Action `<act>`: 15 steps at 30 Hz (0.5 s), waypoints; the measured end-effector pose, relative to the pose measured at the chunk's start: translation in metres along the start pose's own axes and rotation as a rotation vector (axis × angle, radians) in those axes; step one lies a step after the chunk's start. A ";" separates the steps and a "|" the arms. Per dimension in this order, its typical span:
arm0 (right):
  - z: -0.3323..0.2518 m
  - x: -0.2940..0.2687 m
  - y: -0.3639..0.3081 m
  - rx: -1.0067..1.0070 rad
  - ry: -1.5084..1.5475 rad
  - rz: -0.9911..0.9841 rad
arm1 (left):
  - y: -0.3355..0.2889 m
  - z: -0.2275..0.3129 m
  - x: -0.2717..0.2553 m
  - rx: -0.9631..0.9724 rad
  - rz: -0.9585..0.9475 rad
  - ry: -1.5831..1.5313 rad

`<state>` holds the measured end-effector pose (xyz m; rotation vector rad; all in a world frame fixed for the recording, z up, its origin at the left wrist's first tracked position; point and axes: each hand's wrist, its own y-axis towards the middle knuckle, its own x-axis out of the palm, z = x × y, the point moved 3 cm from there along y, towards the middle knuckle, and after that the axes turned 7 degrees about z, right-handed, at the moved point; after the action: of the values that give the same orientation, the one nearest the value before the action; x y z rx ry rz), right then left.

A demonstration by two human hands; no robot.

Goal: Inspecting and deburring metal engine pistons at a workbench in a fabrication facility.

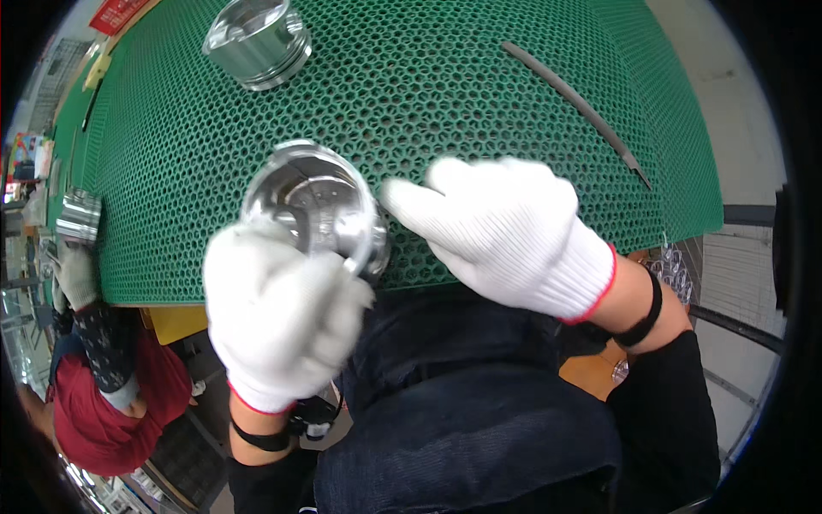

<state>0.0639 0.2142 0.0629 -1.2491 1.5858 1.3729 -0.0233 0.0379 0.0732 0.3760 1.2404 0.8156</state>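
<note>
My left hand (278, 304), in a white knit glove and slightly blurred, is closed on the near rim of a shiny metal piston (330, 188). The piston is tilted, its hollow side facing up toward me, near the front edge of the green mat. Just right of it, my gloved right hand (492, 227) is held above the mat, apart from the piston. Its fingers are curled in, with one digit pointing toward the piston. Whatever those fingers may hold is hidden. Another piston (261, 47) stands on the mat at the far left.
The green mat (411, 111) has a honeycomb of holes. A thin grey file-like strip (574, 98) lies at its right. On the left, a co-worker in a red garment (120, 411) has a gloved hand (77, 278) at another ringed metal piston (79, 216).
</note>
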 end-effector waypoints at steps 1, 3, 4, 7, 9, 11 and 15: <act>0.000 0.002 -0.006 0.073 0.039 -0.091 | -0.006 0.009 0.003 0.023 -0.046 0.029; 0.017 0.020 -0.016 0.110 0.525 -0.137 | -0.009 0.018 0.004 0.066 -0.083 0.095; 0.025 0.020 -0.018 0.185 0.709 -0.300 | -0.008 0.017 0.004 0.044 -0.121 0.046; 0.028 -0.004 -0.014 0.716 1.015 -0.534 | -0.007 0.004 -0.004 0.048 0.040 0.066; 0.039 0.002 -0.024 0.703 1.002 -0.363 | -0.020 -0.014 -0.016 -0.082 0.100 0.055; 0.034 -0.007 -0.028 0.790 1.012 -0.441 | -0.013 -0.014 -0.009 -0.104 0.081 0.007; 0.044 -0.018 -0.043 0.644 1.503 -0.198 | 0.013 0.025 -0.016 0.062 -0.145 -0.100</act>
<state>0.1062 0.2621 0.0571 -1.9857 2.3537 -0.5244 -0.0060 0.0395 0.1009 0.3684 1.1869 0.6278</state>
